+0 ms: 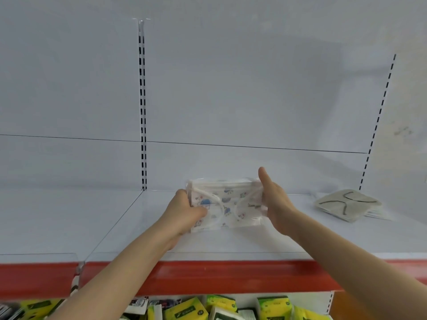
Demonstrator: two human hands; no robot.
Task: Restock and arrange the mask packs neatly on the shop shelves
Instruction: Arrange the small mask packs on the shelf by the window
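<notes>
Holding the printed mask pack (225,205) at both ends, just right of the slotted upright (142,107) and level with its foot. The pack is in clear wrap with white ear loops showing and a cartoon print, and its face is tilted toward the camera. Its lower edge is at the shelf deck (231,243); can't tell if it's touching or just above.

Left hand (187,212) grips the end nearer the upright, fingers curled round the edge and thumb on the front face. Right hand (275,199) grips the far end with the thumb sticking straight up and free. Its fingers go behind the pack and are mostly hidden.

A grey mask stack (346,204) lies flat on the same deck, well right of the upright and apart from the held pack. A red front rail (231,276) runs below and forward of the upright's foot. Yellow-green tissue packs (189,310) sit on the level under that rail. A white back panel (254,88) spans both sides of the upright.
</notes>
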